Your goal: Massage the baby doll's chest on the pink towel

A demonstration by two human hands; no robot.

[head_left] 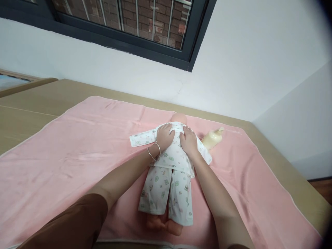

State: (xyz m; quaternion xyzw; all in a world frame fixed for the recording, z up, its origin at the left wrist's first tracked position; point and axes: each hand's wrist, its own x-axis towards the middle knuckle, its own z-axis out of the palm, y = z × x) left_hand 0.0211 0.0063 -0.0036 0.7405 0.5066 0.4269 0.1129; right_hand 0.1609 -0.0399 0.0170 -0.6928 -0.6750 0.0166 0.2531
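Note:
A baby doll (171, 162) in a white printed shirt and trousers lies on its back on a pink towel (77, 155), head away from me. My left hand (165, 136) rests on the doll's left chest and shoulder, fingers curled on the shirt near the collar; two bangles sit on that wrist. On the right side of the chest my right hand (188, 141) lies with its fingers pressed to the fabric. One doll arm (213, 138) sticks out bare to the right. The empty left sleeve (142, 138) lies flat. Bare feet (166, 224) show below the trousers.
The pink towel covers a light wooden tabletop (31, 114) set against a white wall. A dark-framed window (145, 24) with bars is above. The table's right edge (293, 183) runs near a side wall and a floor strip.

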